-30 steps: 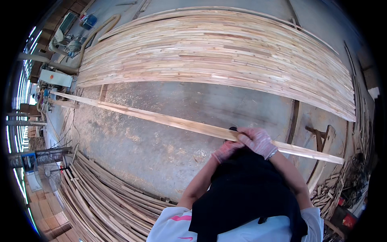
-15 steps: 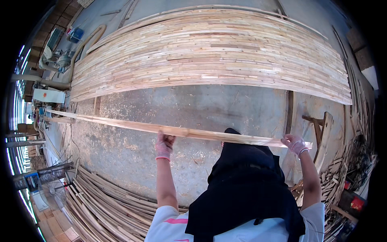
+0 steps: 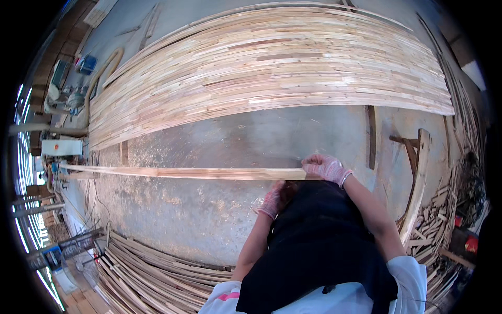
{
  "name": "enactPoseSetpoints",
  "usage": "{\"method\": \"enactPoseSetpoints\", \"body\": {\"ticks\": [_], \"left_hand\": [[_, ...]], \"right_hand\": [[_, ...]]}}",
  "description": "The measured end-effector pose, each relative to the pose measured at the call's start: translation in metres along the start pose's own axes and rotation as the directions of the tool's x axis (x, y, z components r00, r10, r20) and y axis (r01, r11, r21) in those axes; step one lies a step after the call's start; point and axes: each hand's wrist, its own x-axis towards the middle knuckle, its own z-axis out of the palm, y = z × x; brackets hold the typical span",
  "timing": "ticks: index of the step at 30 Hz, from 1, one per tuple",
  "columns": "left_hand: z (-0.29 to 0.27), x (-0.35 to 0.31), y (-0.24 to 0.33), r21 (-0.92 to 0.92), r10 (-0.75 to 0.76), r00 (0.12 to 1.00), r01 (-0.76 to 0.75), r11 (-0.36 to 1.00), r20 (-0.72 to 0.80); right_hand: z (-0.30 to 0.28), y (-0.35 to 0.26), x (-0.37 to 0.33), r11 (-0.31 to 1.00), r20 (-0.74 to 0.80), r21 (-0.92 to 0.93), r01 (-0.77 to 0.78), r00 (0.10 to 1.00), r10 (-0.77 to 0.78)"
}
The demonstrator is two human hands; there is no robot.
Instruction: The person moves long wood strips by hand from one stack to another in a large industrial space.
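A long, thin wooden strip [image 3: 209, 173] runs nearly level across the view, from the machine at the far left to just in front of my body. My right hand [image 3: 328, 168], in a whitish-pink knit glove, is closed round its near end. My left hand [image 3: 273, 200], gloved the same way, grips the strip from below, a little left of the right hand; some of its fingers are in shadow under the wood. A dark apron [image 3: 324, 235] covers my front just below the strip.
A broad layer of wooden strips [image 3: 272, 68] lies beyond. At the left stand a white machine box [image 3: 61, 147] and a hose [image 3: 88, 99]. Strips are stacked [image 3: 157, 261] at lower left. A wooden trestle [image 3: 418, 178] and a scrap heap [image 3: 434, 217] sit at right.
The near end of the strip has shifted left, with my right hand on it. My left hand has moved right along the strip, close to the right hand. The view has turned slightly.
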Motion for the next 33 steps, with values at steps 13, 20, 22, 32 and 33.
{"method": "enactPoseSetpoints", "body": {"ticks": [13,20,22,32,33], "left_hand": [[-0.019,-0.036,0.08,-0.089,0.162,0.551,-0.401,0.912,-0.819],[0.045,0.081,0.007,-0.092,-0.089,0.666,0.03,0.995,-0.74],[0.12,0.141,-0.003,0.011,-0.083,0.656,0.138,0.99,-0.75],[0.356,0.455,-0.008,0.804,0.012,0.867,0.457,0.38,-0.498],[0.34,0.488,-0.013,0.838,-0.03,0.91,0.393,0.377,-0.413]], "right_hand": [[-0.24,0.225,-0.064,0.546,-0.375,0.837,-0.031,0.695,0.614],[-0.406,0.293,-0.015,0.384,-0.249,0.923,0.041,0.823,0.511],[-0.451,0.308,0.023,0.312,-0.174,0.95,0.028,0.875,0.452],[-0.571,0.236,0.17,0.354,-0.146,0.926,-0.134,0.736,0.661],[-0.578,0.254,0.184,0.307,-0.116,0.945,-0.111,0.765,0.634]]}}
